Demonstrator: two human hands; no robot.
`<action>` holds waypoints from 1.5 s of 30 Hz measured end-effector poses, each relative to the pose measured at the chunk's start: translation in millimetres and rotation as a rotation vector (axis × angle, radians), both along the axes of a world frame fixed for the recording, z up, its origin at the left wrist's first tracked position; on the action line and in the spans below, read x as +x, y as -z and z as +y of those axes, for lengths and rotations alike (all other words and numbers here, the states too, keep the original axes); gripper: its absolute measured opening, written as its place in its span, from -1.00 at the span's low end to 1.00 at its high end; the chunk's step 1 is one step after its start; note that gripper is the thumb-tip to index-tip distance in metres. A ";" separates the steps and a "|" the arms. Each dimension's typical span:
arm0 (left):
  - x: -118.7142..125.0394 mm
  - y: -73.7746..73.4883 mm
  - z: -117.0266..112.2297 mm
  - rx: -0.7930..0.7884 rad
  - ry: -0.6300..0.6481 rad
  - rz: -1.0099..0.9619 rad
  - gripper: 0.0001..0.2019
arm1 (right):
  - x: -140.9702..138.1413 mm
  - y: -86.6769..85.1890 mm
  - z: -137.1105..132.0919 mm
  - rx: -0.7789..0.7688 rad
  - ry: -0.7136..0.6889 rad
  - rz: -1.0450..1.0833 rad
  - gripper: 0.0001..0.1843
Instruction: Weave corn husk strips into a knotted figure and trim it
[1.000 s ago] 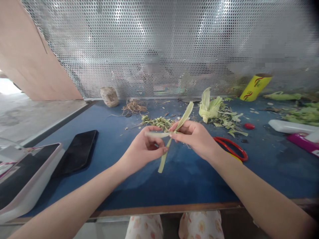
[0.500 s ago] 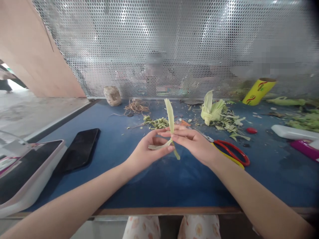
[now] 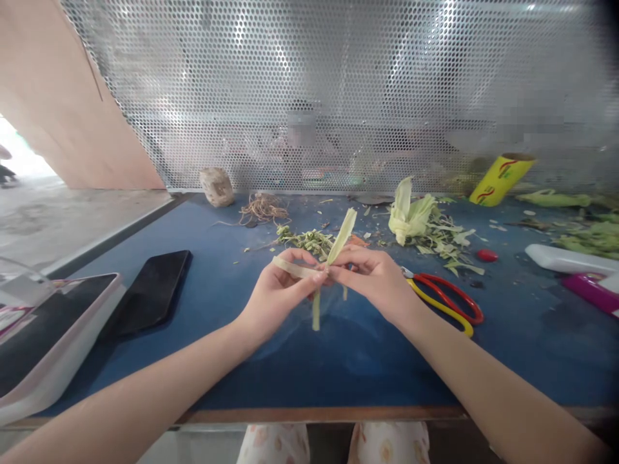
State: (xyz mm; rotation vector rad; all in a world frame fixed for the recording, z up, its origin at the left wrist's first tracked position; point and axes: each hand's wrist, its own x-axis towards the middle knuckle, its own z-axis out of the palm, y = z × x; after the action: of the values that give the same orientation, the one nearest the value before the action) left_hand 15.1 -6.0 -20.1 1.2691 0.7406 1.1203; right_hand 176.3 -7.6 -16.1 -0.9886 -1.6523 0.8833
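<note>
Pale green corn husk strips (image 3: pixel 342 235) cross each other between my fingertips, above the middle of the blue table (image 3: pixel 309 361). My left hand (image 3: pixel 285 287) pinches them between thumb and fingers, with one strip lying across its fingers to the left. From the other side, my right hand (image 3: pixel 372 274) grips the crossing point. One end sticks up to the right and other ends hang below; how they are joined is hidden by the fingers. Just behind my hands lies a small heap of green husk pieces (image 3: pixel 312 241). Red and yellow-handled scissors (image 3: pixel 447 299) rest beside my right wrist.
A husk bundle (image 3: pixel 411 216) with shreds, a red object (image 3: pixel 487 255) and a yellow tube (image 3: pixel 503 179) are right. To the left are a black phone (image 3: pixel 152 290), a white-rimmed tray (image 3: pixel 82 335), brown fibres (image 3: pixel 265 207) and a whitish roll (image 3: pixel 216 187). Perforated metal (image 3: pixel 338 96) stands behind.
The upright husk end now leans right and sits lower. The strip at my left hand has swung up across the fingers, and a lower end hangs further left. Both hands stay pinched close together.
</note>
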 end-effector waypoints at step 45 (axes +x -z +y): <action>-6.6 -9.3 1.9 0.257 -0.202 0.408 -0.92 | 2.6 -4.4 -8.2 0.361 -0.052 -0.660 -0.77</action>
State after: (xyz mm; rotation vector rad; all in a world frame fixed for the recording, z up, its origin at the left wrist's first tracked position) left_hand 8.5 -4.1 -10.8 1.6987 1.0723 1.1579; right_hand 178.9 -15.8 -11.7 -1.0410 -2.2964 0.2642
